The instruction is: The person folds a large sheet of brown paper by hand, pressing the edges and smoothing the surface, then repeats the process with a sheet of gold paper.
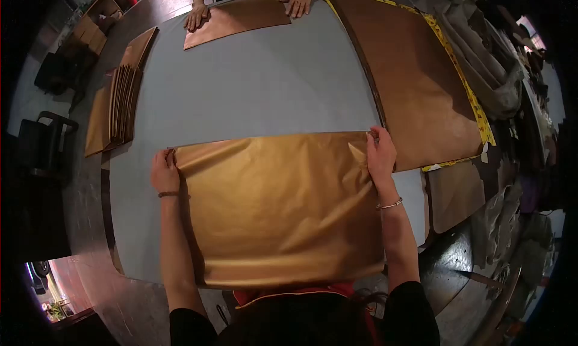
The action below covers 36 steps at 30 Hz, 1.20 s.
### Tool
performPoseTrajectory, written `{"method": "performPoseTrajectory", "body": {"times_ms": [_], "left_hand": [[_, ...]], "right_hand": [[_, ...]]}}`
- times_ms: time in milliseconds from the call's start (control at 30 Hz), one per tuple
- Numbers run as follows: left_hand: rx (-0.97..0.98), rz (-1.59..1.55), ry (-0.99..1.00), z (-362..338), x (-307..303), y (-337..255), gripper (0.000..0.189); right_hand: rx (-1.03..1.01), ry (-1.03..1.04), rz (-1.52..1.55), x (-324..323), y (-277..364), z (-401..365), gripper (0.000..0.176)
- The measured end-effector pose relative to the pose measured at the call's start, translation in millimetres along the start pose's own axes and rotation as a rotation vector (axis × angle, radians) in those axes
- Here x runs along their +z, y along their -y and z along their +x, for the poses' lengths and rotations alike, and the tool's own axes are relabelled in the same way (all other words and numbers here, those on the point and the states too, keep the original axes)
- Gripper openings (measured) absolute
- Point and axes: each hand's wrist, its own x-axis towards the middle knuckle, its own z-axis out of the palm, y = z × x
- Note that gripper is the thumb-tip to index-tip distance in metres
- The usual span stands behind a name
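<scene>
We are looking down at a large gold sheet, which is lying flat on the grey table directly in front of the person. Its near edge is hanging a little over the table side.

The left hand is pinching the far left corner of the sheet, with the fingers curled around the edge. The right hand is gripping the far right corner. There the paper is wrinkling under the fingers, though we cannot see clearly whether the thumb is going under the edge.

We are judging that the step in hand is the squaring of the far edge, perhaps for a fold. The next move is calling for both corners to travel together, so that the thin sheet is not creasing.

The gold sheet is looking smooth and slightly shiny, like coated paper, and it is rectangular. To the right a bigger brown sheet is lying on a yellow patterned cloth. At the left a stack of folded sheets is standing on its edges.

Across the table another person's hands are pressing flat on a copper sheet (it is darker than ours).
</scene>
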Motion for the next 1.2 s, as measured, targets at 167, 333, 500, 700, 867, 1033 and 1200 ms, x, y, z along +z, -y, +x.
{"method": "performPoseTrajectory", "body": {"times_ms": [167,333,500,700,867,1033,1200], "left_hand": [[-0.018,0.055,0.023,2,5,5,0.015],[0.010,0.032,0.006,1,6,8,0.014],[-0.026,-0.007,0.028,2,7,13,0.014],[-0.076,-0.148,-0.005,6,8,15,0.021],[-0.180,-0.166,0.091,8,-5,3,0.032],[-0.196,-0.352,0.167,15,-3,17,0.037],[-0.335,-0.423,0.256,18,-22,8,0.039]], "right_hand": [[0.117,0.018,0.055,-1,1,-2,0.018],[0.103,0.016,0.020,0,-3,-2,0.020],[0.163,0.039,0.003,-2,2,1,0.021],[0.170,0.038,0.028,-3,3,3,0.021],[0.193,0.058,0.007,-3,3,3,0.020],[0.108,0.060,0.003,4,-7,-2,0.020],[0.013,0.068,-0.051,1,-6,0,0.022]]}}
